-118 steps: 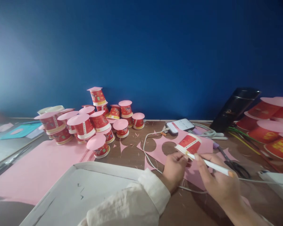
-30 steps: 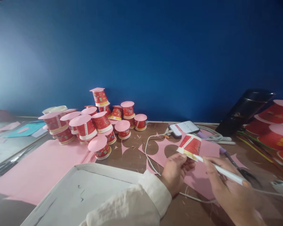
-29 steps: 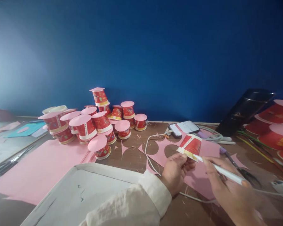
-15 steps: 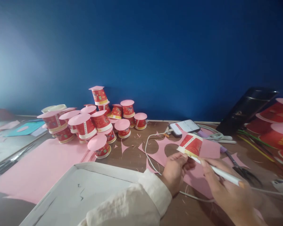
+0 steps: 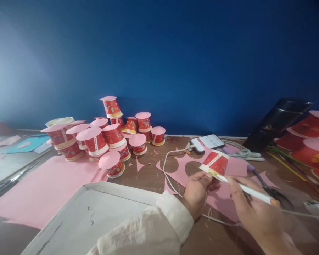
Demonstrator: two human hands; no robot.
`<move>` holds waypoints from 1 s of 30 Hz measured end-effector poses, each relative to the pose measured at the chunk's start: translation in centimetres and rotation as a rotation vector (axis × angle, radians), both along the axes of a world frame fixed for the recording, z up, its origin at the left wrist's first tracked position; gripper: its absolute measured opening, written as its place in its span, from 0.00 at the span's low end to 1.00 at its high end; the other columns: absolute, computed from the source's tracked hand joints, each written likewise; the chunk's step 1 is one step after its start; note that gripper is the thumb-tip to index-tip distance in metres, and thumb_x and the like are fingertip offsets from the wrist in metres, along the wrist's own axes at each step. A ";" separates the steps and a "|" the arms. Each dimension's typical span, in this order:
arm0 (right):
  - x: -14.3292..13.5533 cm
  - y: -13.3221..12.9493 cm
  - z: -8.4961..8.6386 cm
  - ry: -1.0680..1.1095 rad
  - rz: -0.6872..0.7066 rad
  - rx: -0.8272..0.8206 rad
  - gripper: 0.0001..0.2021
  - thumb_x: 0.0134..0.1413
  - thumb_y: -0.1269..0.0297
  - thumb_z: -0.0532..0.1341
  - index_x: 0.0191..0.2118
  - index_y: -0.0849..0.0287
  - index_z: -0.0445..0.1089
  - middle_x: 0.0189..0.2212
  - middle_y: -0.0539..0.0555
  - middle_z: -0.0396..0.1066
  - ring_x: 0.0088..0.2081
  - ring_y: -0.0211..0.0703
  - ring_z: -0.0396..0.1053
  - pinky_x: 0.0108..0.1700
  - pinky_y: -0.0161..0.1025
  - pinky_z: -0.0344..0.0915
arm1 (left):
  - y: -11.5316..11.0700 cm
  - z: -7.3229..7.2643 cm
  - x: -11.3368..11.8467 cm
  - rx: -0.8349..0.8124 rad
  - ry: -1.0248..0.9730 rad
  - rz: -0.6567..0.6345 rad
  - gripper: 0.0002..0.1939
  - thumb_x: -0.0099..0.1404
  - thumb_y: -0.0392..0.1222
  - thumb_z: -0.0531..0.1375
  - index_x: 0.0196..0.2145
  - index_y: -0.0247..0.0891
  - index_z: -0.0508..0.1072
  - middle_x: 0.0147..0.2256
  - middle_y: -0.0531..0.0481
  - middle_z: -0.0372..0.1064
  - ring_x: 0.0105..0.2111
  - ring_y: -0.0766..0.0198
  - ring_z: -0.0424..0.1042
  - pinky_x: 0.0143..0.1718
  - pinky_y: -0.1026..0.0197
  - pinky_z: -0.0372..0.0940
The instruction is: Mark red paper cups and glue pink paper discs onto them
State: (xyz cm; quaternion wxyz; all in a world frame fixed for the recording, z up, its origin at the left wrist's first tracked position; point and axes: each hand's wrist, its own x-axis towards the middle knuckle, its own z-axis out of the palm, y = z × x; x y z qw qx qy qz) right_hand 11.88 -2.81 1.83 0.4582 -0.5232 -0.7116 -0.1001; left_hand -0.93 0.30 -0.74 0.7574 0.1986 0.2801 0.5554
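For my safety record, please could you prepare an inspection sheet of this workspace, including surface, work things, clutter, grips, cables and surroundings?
Surface: brown tabletop, scattered with thin scraps.
Work things: red paper cup, tilted; white pen-like tool, tip at or near its rim; more cups with pink paper tops piled at left.
Clutter: pink sheet with round holes; scissors beyond the right hand; phone.
Grips: left grip on the cup; right grip on the tool.
Cables: white cable runs loose across the work area.
Surroundings: blue wall; black bottle at right.
Co-workers: nothing seen.
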 end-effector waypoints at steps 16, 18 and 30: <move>0.0 0.1 0.0 -0.015 0.012 -0.004 0.11 0.64 0.59 0.56 0.37 0.58 0.73 0.28 0.53 0.75 0.29 0.41 0.74 0.35 0.35 0.69 | -0.1 -0.2 0.0 0.030 0.039 0.000 0.29 0.41 0.57 0.76 0.33 0.29 0.80 0.30 0.45 0.72 0.30 0.66 0.69 0.40 0.59 0.64; 0.0 0.1 0.0 -0.015 0.001 -0.003 0.11 0.64 0.59 0.56 0.37 0.58 0.73 0.28 0.53 0.75 0.29 0.41 0.74 0.34 0.35 0.69 | 0.0 -0.3 0.0 0.035 0.040 0.001 0.29 0.41 0.57 0.75 0.33 0.29 0.80 0.30 0.45 0.72 0.30 0.66 0.69 0.40 0.59 0.65; 0.0 0.1 -0.2 0.072 0.071 -0.026 0.09 0.64 0.62 0.57 0.41 0.58 0.73 0.31 0.54 0.77 0.31 0.41 0.75 0.37 0.35 0.71 | -0.2 -0.3 0.2 0.102 0.162 -0.019 0.28 0.47 0.60 0.72 0.33 0.30 0.80 0.30 0.45 0.71 0.30 0.65 0.67 0.41 0.57 0.64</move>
